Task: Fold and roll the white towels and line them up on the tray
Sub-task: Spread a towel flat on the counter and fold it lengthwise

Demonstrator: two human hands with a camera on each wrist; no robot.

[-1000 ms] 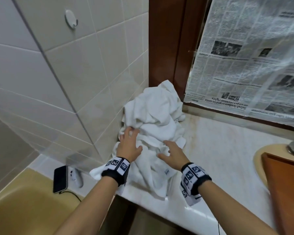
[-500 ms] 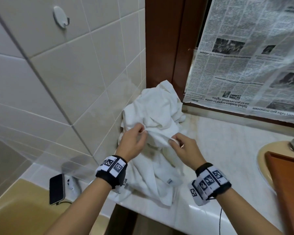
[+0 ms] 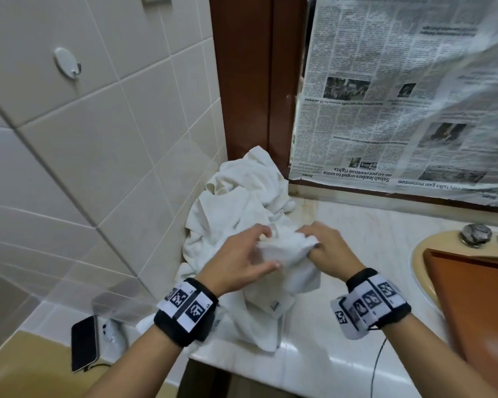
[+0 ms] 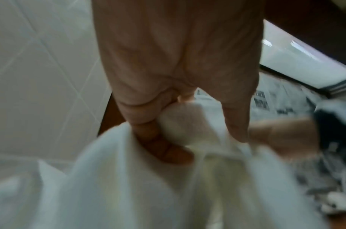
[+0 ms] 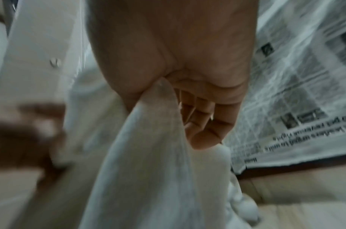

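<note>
A heap of crumpled white towels (image 3: 242, 202) lies in the corner of the pale counter (image 3: 357, 242), against the tiled wall. One white towel (image 3: 282, 259) is lifted off the heap and hangs between both hands. My left hand (image 3: 242, 257) grips its upper edge from the left, fingers curled round the cloth (image 4: 180, 124). My right hand (image 3: 325, 248) pinches the same edge from the right, cloth running out between thumb and fingers (image 5: 158, 116). An orange-brown tray (image 3: 477, 297) sits over the basin at the right.
A yellow basin rim (image 3: 417, 254) and a metal tap knob (image 3: 475, 234) are at the right. Newspaper (image 3: 400, 96) covers the window behind the counter. A black phone (image 3: 84, 343) lies on the ledge by the yellow tub at lower left. A wall hook (image 3: 66, 63) is up left.
Both hands went from pressing on the heap to gripping one towel, have drawn close together and lifted it toward me. The head view has tilted slightly.
</note>
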